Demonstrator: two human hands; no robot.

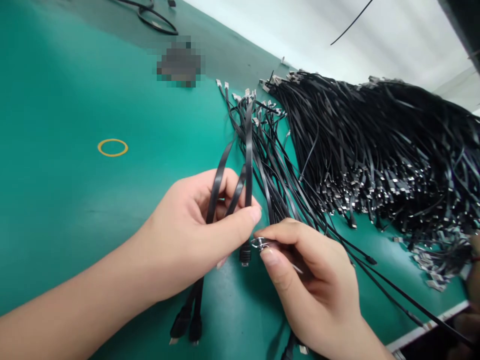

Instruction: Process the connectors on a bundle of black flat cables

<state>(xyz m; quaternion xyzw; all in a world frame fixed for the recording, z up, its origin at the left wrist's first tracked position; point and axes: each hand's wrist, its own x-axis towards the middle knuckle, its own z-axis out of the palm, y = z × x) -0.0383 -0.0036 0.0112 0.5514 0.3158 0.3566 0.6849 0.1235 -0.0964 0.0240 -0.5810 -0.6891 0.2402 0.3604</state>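
My left hand point(210, 220) is closed around several flat black cables point(249, 150). One cable's black plug point(245, 254) with a metal tip points down below my left thumb. Two more plugs point(185, 322) hang beneath the same hand. Just right of that upper plug, my right hand point(315, 275) pinches a small shiny metal piece point(259, 243) between thumb and forefinger. Most of this piece is hidden inside the hand, so its kind cannot be made out. Behind both hands, a loose bundle of similar cables point(279, 170) lies on the green table, silver-tipped at its far end.
A large heap of black cables point(348, 115) covers the right side of the green table point(56, 200). A yellow ring mark point(113, 148) shows at left. At the back lie a coiled black cable point(155, 22) and a blurred-out dark patch point(180, 62). The white table edge point(427, 327) is at lower right.
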